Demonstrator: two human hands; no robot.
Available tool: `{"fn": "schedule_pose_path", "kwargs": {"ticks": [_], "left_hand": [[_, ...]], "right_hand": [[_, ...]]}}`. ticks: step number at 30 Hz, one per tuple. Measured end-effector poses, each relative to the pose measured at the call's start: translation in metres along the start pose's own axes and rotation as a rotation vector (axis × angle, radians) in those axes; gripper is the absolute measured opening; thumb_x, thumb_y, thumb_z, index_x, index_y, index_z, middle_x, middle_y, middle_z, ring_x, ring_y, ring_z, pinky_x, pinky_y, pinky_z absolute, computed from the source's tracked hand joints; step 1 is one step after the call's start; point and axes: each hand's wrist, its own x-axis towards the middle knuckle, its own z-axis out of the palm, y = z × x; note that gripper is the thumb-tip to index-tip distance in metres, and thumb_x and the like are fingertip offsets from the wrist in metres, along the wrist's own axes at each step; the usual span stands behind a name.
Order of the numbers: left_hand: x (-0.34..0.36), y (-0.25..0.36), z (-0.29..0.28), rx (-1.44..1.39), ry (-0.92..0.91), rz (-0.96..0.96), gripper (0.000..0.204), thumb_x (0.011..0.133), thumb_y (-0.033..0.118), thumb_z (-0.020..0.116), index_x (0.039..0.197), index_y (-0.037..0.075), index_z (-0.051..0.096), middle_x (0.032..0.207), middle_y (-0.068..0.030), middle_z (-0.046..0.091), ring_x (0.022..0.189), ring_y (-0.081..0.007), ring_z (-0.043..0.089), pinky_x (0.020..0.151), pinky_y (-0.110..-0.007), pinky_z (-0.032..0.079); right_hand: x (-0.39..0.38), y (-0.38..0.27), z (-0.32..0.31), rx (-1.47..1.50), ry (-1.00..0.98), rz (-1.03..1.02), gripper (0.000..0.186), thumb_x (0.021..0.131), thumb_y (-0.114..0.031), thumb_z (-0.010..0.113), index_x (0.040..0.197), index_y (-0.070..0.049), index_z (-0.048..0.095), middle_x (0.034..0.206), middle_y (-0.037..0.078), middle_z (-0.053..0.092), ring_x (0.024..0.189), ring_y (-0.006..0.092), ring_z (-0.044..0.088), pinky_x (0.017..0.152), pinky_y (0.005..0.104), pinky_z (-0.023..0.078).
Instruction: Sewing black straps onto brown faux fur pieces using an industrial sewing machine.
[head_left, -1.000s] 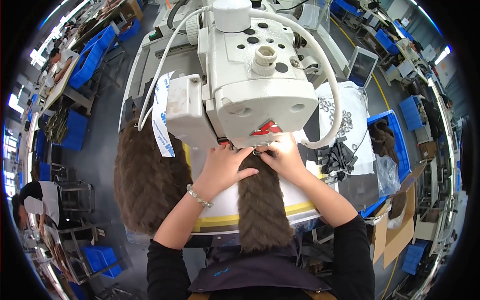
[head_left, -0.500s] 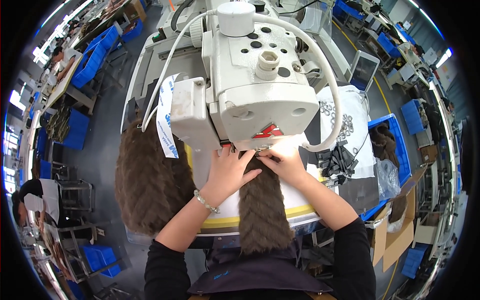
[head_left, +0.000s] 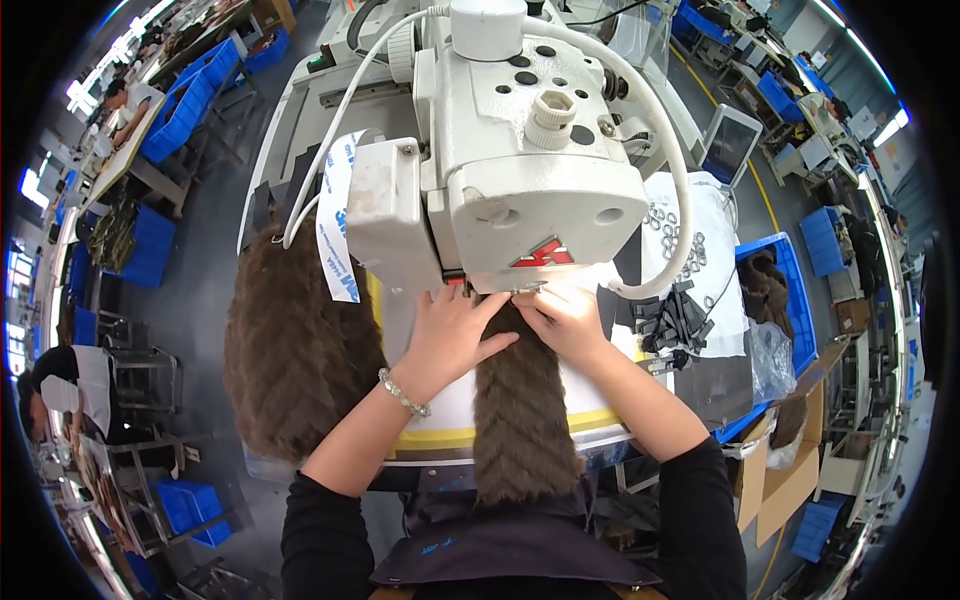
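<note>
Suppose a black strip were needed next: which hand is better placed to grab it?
Probably the right hand: the black strips lie on its side. The left hand is farther off, its thumb on the fur strip.

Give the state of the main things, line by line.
Left hand, spread, thumb on the fur strip
Right hand, fingers bent at strip's far end
Fur strip, stretched out lengthwise
Small rings, scattered loose
Black straps, loosely heaped
Blue bin, open, fur inside
Cardboard box, flaps open
</note>
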Motion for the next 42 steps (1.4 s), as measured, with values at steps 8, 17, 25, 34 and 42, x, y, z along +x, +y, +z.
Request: {"fn": "schedule_pose_path", "kwargs": {"ticks": [8,17,25,34,42], "left_hand": [[0.000,-0.001,0.000,-0.102,-0.136,-0.070,0.056,0.080,0.046,0.072,0.128,0.019,0.059,0.128,-0.0089,0.056,0.119,-0.0324,0.047,0.092,-0.051,0.038],[-0.002,-0.008,0.011,-0.131,0.069,0.061,0.051,0.083,0.045,0.070,0.124,0.017,0.059,0.111,-0.0076,0.064,0.101,-0.0275,0.059,0.083,-0.045,0.043],[-0.004,-0.014,0.017,-0.163,0.105,0.068,0.045,0.085,0.042,0.069,0.120,0.015,0.062,0.099,-0.0087,0.068,0.094,-0.0282,0.062,0.078,-0.042,0.044],[-0.003,-0.011,0.013,-0.167,0.118,0.055,0.038,0.085,0.038,0.069,0.114,0.014,0.065,0.102,-0.0078,0.067,0.094,-0.0275,0.061,0.079,-0.042,0.044],[-0.004,-0.008,0.013,-0.153,0.134,0.074,0.037,0.085,0.035,0.068,0.115,0.013,0.063,0.106,-0.0092,0.065,0.098,-0.0289,0.060,0.083,-0.044,0.041]], "right_hand": [[0.011,-0.013,-0.004,-0.117,0.075,0.042,0.014,0.069,-0.007,0.079,0.081,-0.009,0.071,0.071,0.004,0.067,0.060,0.0214,0.064,0.057,0.0313,0.051],[0.004,-0.013,-0.001,-0.101,0.005,0.178,0.013,0.071,-0.009,0.080,0.082,-0.008,0.073,0.067,0.005,0.066,0.057,0.0215,0.062,0.055,0.0315,0.050],[0.001,-0.006,-0.004,-0.064,-0.133,0.245,0.012,0.080,-0.020,0.075,0.090,-0.014,0.073,0.079,0.005,0.067,0.074,0.0254,0.065,0.065,0.0360,0.052],[0.010,-0.010,-0.012,0.027,-0.253,0.392,0.017,0.083,-0.021,0.072,0.095,-0.009,0.071,0.091,0.008,0.067,0.085,0.0276,0.064,0.070,0.0359,0.051],[0.014,-0.019,-0.013,-0.003,-0.270,0.511,0.016,0.083,-0.020,0.073,0.094,-0.008,0.070,0.095,0.009,0.066,0.086,0.0279,0.064,0.071,0.0368,0.051]]}}
